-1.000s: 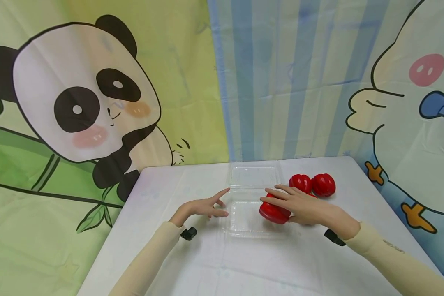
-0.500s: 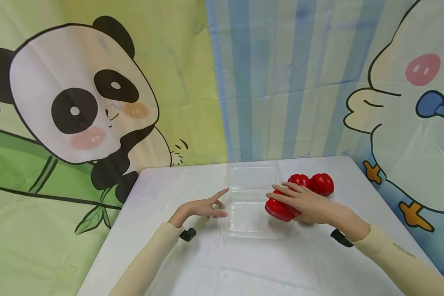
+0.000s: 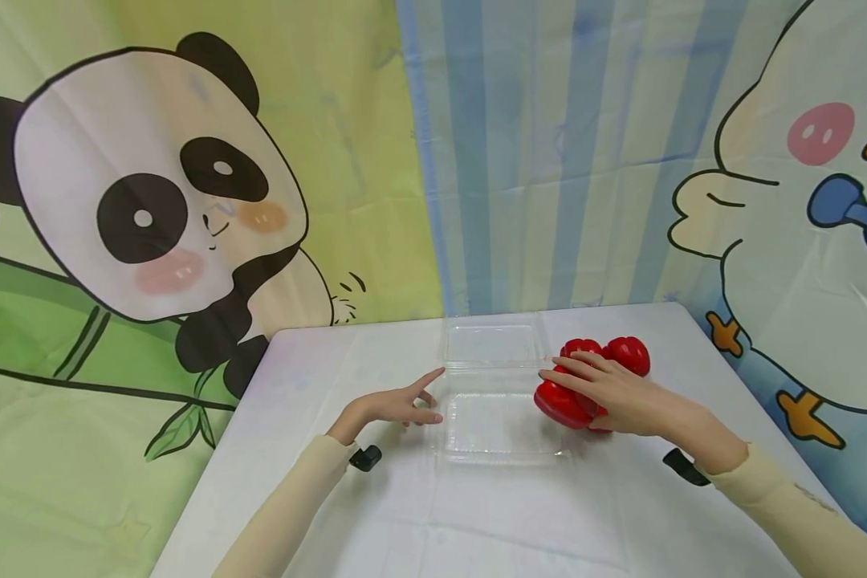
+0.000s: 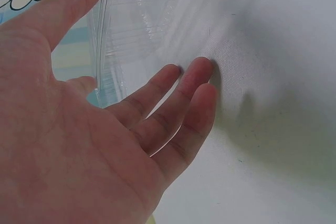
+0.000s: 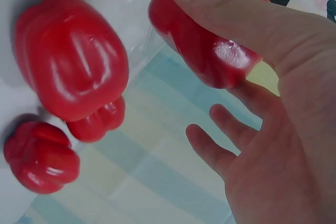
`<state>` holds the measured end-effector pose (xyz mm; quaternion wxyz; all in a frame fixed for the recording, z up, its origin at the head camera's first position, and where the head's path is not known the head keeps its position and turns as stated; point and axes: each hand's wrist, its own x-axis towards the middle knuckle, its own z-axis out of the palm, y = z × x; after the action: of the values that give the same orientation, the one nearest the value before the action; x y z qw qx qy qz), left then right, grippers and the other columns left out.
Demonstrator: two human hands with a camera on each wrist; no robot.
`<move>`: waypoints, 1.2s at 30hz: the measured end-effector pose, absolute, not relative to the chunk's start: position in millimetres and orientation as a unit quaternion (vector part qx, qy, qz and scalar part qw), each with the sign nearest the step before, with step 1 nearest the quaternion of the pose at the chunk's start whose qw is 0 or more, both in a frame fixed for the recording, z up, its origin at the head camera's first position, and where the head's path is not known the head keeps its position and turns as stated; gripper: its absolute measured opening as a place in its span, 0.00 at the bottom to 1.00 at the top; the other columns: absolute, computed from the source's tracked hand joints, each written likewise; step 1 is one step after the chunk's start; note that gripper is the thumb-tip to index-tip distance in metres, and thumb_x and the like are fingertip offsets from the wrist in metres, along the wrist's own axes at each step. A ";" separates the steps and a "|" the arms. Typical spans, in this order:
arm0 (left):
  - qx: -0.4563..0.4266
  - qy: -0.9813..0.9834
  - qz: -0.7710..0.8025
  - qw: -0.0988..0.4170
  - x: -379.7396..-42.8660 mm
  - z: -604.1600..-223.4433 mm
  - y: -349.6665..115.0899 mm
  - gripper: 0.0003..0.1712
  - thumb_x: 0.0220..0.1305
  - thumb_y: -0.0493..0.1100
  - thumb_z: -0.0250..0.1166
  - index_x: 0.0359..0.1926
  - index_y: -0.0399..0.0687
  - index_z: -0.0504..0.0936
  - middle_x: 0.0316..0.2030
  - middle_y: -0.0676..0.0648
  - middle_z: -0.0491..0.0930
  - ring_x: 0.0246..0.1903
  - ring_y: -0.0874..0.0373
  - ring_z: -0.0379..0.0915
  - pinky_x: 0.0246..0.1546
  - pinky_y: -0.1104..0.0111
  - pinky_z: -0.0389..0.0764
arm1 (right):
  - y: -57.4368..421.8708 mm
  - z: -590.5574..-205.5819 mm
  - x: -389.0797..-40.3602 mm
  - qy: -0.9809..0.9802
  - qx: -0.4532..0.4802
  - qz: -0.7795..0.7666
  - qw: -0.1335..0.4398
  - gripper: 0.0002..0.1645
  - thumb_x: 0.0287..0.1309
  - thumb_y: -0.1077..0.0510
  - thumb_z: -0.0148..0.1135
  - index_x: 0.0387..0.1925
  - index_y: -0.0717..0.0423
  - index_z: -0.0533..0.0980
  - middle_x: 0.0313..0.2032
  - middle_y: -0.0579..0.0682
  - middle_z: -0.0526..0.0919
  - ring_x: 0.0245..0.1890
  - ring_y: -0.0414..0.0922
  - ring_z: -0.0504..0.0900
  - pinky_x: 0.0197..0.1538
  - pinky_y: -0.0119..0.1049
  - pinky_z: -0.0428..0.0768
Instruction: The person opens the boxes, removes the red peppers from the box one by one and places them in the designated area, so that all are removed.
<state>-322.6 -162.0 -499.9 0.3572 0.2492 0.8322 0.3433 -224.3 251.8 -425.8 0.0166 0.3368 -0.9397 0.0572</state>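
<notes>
My right hand (image 3: 624,393) grips a red bell pepper (image 3: 562,404) near the right side of a clear plastic clamshell container (image 3: 502,459). In the right wrist view, the thumb lies across this bell pepper (image 5: 210,45) and the other fingers are on its far side. Another red bell pepper (image 5: 79,59) lies close by on the table, partly covered by the hand in the head view. At the container's left edge is my left hand (image 3: 397,404), its fingers spread and relaxed. The left wrist view has a fingertip right at the clear rim (image 4: 102,30).
Two more red bell peppers, one partly hidden (image 3: 580,347) and one in fuller view (image 3: 627,356), lie at the back right of the white table (image 3: 376,514). The container's lid (image 3: 494,345) is folded back toward the printed curtain (image 3: 513,160).
My right hand has moved right with the bell pepper, from over the container's right part toward its right edge. My left hand has stayed in place.
</notes>
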 end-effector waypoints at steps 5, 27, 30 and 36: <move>0.249 0.832 0.344 0.357 -321.9 -499.5 -161.6 0.57 0.67 0.62 0.64 0.79 0.73 0.31 0.69 0.40 0.65 0.51 0.54 0.80 0.45 0.56 0.81 | 261.3 -425.9 -221.8 -0.945 0.319 0.074 0.009 0.69 0.29 0.56 0.87 0.76 0.41 0.59 0.71 0.55 0.68 0.70 0.62 0.61 0.48 0.58 0.84; 0.246 0.833 0.346 0.354 -322.0 -499.6 -161.4 0.57 0.67 0.62 0.64 0.80 0.73 0.31 0.69 0.40 0.65 0.51 0.53 0.79 0.44 0.56 0.81 | 296.0 -430.5 -211.2 -0.949 0.284 0.132 0.039 0.68 0.30 0.54 0.88 0.75 0.43 0.60 0.70 0.58 0.65 0.68 0.62 0.60 0.44 0.53 0.86; 0.245 0.833 0.347 0.354 -322.0 -499.4 -161.4 0.57 0.67 0.62 0.64 0.80 0.73 0.31 0.69 0.40 0.65 0.51 0.53 0.79 0.44 0.56 0.81 | 300.8 -431.0 -210.9 -0.950 0.279 0.132 0.043 0.68 0.30 0.54 0.88 0.75 0.44 0.60 0.70 0.58 0.65 0.68 0.63 0.59 0.44 0.53 0.86; 0.244 0.833 0.348 0.354 -322.2 -499.7 -161.6 0.57 0.67 0.61 0.64 0.80 0.72 0.31 0.69 0.40 0.65 0.51 0.53 0.79 0.44 0.57 0.81 | 309.1 -432.7 -211.5 -0.955 0.265 0.126 0.045 0.67 0.29 0.55 0.88 0.74 0.47 0.62 0.69 0.61 0.65 0.66 0.65 0.60 0.44 0.55 0.85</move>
<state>-322.2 -161.6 -499.7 0.3541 0.2444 0.8331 0.3476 -211.5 309.1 -432.7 0.0448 0.2646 -0.9550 0.1263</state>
